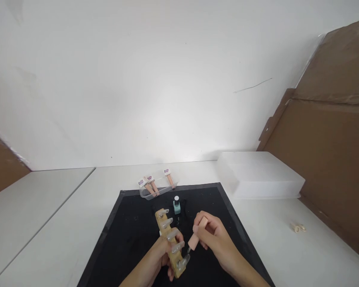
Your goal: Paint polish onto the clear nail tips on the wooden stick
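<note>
A yellowish wooden strip (172,255) bearing several clear nail tips is gripped by my left hand (164,249), whose fingers wrap round it from beneath. My right hand (211,235) pinches a pale pink brush cap (197,236), tilted with its brush end down and to the left. The brush is at the nail tip (184,262) nearest me; whether it touches cannot be made out. Beyond the strip, a small teal bottle (176,207) with a white-topped dark cap stands upright on the black mat (131,239).
At the mat's far edge, a clear tray (146,196) holds several pale pink tubes with white labelled ends. A translucent white box (257,175) sits at the back right. Small cream rings (297,227) lie on the white table (275,247) at right. Brown cardboard (326,159) borders the right side.
</note>
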Motion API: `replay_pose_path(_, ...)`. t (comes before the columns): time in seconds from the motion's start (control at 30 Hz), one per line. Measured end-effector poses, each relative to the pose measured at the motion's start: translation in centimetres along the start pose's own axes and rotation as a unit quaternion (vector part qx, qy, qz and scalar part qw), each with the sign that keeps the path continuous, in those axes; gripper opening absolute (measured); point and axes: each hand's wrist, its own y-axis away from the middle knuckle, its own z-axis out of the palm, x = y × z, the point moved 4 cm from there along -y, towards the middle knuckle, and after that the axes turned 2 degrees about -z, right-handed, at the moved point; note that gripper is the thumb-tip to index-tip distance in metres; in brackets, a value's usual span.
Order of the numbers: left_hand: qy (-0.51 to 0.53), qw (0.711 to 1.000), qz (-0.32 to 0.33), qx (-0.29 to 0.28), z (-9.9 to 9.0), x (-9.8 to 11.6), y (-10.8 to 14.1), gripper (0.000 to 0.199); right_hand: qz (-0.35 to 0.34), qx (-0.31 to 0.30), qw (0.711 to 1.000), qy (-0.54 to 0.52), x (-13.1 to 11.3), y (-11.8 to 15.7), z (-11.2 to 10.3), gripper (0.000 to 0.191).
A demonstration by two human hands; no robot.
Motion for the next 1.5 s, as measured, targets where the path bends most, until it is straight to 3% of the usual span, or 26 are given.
replay_pose_path(0.23,0.025,1.000,0.011,-0.005,-0.5,-0.7,-0.4,0.034,-0.016,0.049,0.998,-0.029,0.1,-0.1,-0.8,0.024)
replay_pose_path(0.5,0.009,1.000,0.010,-0.009,-0.2,-0.1,0.0,0.030,-0.045,-0.049,0.998,-0.008,-0.5,0.3,0.2,0.026)
replay_pose_path(0.77,0.021,1.000,0.016,-0.009,-0.5,-0.3,-0.1,0.031,-0.040,0.037,0.998,-0.024,-0.4,0.1,-0.4,0.026)
replay_pose_path(1.07,0.010,1.000,0.012,-0.006,-0.4,-0.2,-0.3,0.032,-0.054,-0.056,0.997,-0.024,-0.3,0.3,0.6,0.030)
replay_pose_path(1.37,0.004,1.000,0.018,0.010,-0.6,-1.0,-0.7,0.034,0.018,0.053,0.998,-0.009,0.5,-0.1,-0.2,0.030)
replay_pose_path(1.5,-0.023,0.999,0.029,0.019,-1.1,-1.7,-1.0,0.037,0.016,0.061,0.998,-0.020,0.6,-0.2,-0.5,0.029)
